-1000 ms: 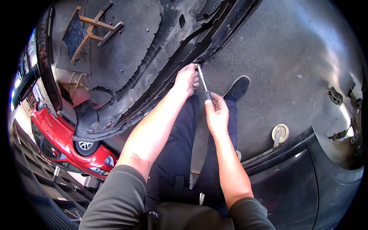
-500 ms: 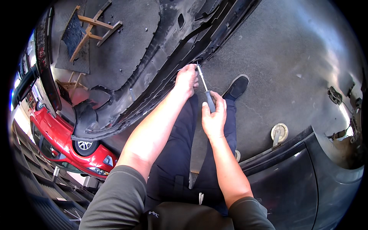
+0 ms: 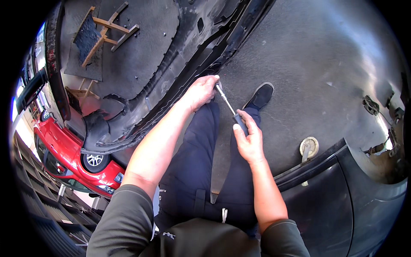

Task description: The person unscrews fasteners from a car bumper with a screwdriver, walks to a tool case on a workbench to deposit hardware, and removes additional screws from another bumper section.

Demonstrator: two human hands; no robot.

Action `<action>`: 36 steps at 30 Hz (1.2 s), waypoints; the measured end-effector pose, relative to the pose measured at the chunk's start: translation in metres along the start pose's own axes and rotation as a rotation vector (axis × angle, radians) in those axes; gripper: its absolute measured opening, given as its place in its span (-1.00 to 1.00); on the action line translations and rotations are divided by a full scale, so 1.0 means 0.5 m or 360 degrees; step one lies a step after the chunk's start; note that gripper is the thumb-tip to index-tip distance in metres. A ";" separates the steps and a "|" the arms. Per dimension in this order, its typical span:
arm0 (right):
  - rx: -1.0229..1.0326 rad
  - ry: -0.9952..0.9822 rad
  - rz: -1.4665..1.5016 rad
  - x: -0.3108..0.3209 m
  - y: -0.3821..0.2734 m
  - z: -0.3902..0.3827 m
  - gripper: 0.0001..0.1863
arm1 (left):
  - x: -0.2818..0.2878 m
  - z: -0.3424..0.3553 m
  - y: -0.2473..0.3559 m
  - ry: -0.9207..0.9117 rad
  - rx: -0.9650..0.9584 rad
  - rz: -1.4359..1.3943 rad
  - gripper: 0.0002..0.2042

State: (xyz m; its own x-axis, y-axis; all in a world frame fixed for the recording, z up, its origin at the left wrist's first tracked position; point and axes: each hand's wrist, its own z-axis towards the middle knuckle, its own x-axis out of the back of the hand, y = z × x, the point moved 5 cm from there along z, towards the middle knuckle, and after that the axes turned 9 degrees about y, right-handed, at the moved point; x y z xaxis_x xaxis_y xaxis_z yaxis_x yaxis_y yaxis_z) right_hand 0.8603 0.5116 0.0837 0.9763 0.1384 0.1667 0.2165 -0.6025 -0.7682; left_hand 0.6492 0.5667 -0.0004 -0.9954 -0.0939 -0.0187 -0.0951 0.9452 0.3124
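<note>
A nut driver with a dark grey-blue handle (image 3: 240,123) and a silver shaft (image 3: 227,101) slants up and left from my right hand (image 3: 249,139). The thumb and fingers of that hand are closed around its handle. Beside the driver's far end is my left hand (image 3: 202,92), its fingers drawn together; whatever they pinch is too small or hidden to make out. Just beyond my left hand runs the lower edge of a large black car bumper cover (image 3: 182,51), seen from its ribbed inner side.
Wooden stands (image 3: 109,26) rest at the far left beyond the bumper cover, with small bits on the floor. A red car (image 3: 64,150) is at the left. A dark car body panel (image 3: 317,201) lies near right, beside a pale caster wheel (image 3: 309,147). My shoe (image 3: 261,96) is ahead.
Both hands have drawn back slightly from the bumper's edge. The driver has tilted further left, its tip now at my left fingers, and my right hand has shifted right and nearer.
</note>
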 end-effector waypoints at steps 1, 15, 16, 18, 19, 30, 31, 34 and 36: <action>-0.0217 -0.0124 0.0125 0.016 0.013 -0.004 -0.56 | -0.007 -0.017 0.012 -0.0001 -0.0010 0.0003 -0.68; 0.0225 -0.0326 -0.0324 0.204 -0.344 -0.016 -0.77 | -0.228 -0.352 0.225 -0.0292 -0.0716 0.0311 -0.54; 0.0314 -0.0289 -0.0345 0.219 -0.368 -0.026 -0.78 | -0.238 -0.373 0.240 -0.0280 -0.0797 0.0291 -0.60; 0.0440 -0.0231 -0.0374 0.251 -0.404 -0.043 -0.79 | -0.267 -0.412 0.275 -0.0195 -0.1052 0.0533 -0.61; 0.0544 -0.0179 -0.0395 0.267 -0.425 -0.052 -0.80 | -0.283 -0.438 0.294 -0.0100 -0.1280 0.0779 -0.61; 0.0785 -0.0174 -0.0664 0.346 -0.630 -0.126 -0.80 | -0.365 -0.636 0.421 0.0394 -0.1717 0.0604 -0.63; 0.0809 -0.0175 -0.0667 0.351 -0.649 -0.133 -0.81 | -0.366 -0.654 0.433 0.0443 -0.1778 0.0571 -0.64; 0.0828 -0.0221 -0.0750 0.361 -0.709 -0.142 -0.80 | -0.364 -0.697 0.476 0.0490 -0.1890 0.0529 -0.65; 0.0845 -0.0232 -0.0789 0.361 -0.743 -0.135 -0.80 | -0.360 -0.708 0.507 0.0501 -0.1938 0.0494 -0.66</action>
State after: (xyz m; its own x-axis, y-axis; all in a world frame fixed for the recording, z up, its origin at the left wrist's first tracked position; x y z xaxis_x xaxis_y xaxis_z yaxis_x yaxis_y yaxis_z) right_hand 0.9562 0.7073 0.4412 0.7460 0.4207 0.5163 0.5637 0.0140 -0.8259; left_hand 0.8084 0.7123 0.4185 -0.9126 -0.1495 0.3806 0.3750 0.0655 0.9247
